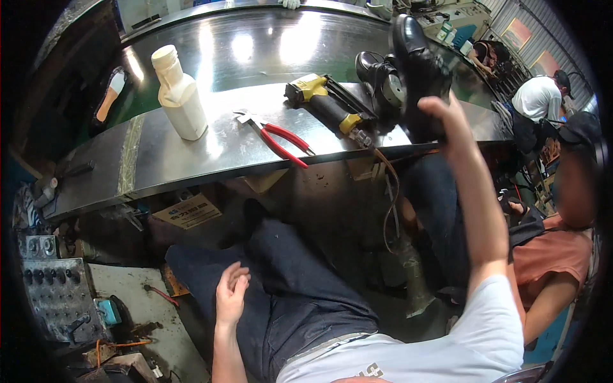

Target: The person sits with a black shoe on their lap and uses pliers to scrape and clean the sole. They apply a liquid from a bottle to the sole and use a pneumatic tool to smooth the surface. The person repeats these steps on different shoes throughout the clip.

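Note:
My right hand point(440, 115) is raised at the bench's right side, wrapped round a glossy black shoe point(412, 48) that stands toe up. Right behind it, another black shoe point(377, 73) rests on the metal bench point(159, 150). A yellow and black pneumatic nail gun point(325, 105) lies to the left of the shoes, its hose point(389, 172) hanging over the edge. Further left are red-handled pliers point(274, 137) and a cream plastic bottle point(181, 99). My left hand point(231, 292) hovers over my thigh, loosely curled and open, with nothing visible in it.
Behind the bench runs a shiny dark conveyor belt point(255, 45), with a shoe with a tan insole point(112, 96) at its left. A control panel point(60, 290) stands at lower left. A co-worker in an orange shirt point(555, 255) sits close on my right. Cardboard boxes point(188, 210) lie below.

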